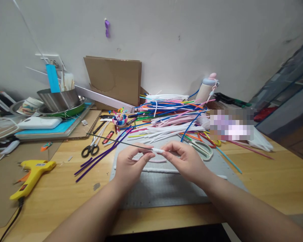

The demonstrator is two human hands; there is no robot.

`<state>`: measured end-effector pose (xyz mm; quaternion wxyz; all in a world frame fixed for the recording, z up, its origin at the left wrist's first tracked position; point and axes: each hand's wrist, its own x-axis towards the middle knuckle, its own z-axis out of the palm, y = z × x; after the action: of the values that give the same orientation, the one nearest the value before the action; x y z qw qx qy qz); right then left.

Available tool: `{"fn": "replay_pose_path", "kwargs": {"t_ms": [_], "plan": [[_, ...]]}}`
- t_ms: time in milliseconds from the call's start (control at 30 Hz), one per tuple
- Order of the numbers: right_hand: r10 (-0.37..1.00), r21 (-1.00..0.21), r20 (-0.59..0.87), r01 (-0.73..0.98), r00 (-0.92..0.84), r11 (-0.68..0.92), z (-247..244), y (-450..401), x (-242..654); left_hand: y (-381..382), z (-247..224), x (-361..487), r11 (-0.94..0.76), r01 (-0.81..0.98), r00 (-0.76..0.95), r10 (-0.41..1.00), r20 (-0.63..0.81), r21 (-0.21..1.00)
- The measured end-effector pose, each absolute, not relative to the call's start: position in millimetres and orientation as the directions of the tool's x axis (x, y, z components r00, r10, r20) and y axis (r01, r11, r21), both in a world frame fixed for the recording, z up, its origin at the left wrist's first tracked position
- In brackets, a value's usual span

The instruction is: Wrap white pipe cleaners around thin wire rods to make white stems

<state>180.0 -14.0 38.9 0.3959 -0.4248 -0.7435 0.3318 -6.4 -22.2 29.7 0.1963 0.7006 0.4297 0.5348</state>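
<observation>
Pinching at mid-height over the grey mat (154, 191): our left hand (130, 163) closed, thumb against fingers, on a thin dark rod (116, 140); our right hand (188, 161) likewise closed on the white fuzzy wrapping (158, 151) at the rod's right end. Rod slants out leftward. Beneath our hands, a long white fuzzy stem (161, 170) lies across the mat. To our left on the pale wooden tabletop (88, 215), a yellow glue gun (31, 176), then purple fuzzy stems (96, 164) and black-handled scissors (90, 149). Farther, a multicoloured heap of fuzzy stems (171, 114); brown cardboard sheets (116, 80) lean on the wall (166, 43).
</observation>
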Motion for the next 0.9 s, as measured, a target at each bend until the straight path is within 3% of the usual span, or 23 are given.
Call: {"fn": "replay_pose_path", "kwargs": {"t_ms": [700,900], "plan": [[0.874,-0.789,0.371,0.388,-0.315,0.475,28.0,-16.9,176.0,-21.7,26.9,-1.3,-0.629,0.269,0.149,0.775,0.614,0.729],[0.842,-0.767,0.319,0.403,-0.436,0.499,36.7,-10.9,182.7,-19.8,28.1,-7.4,-0.521,0.342,0.001,0.832,0.555,0.782]]}}
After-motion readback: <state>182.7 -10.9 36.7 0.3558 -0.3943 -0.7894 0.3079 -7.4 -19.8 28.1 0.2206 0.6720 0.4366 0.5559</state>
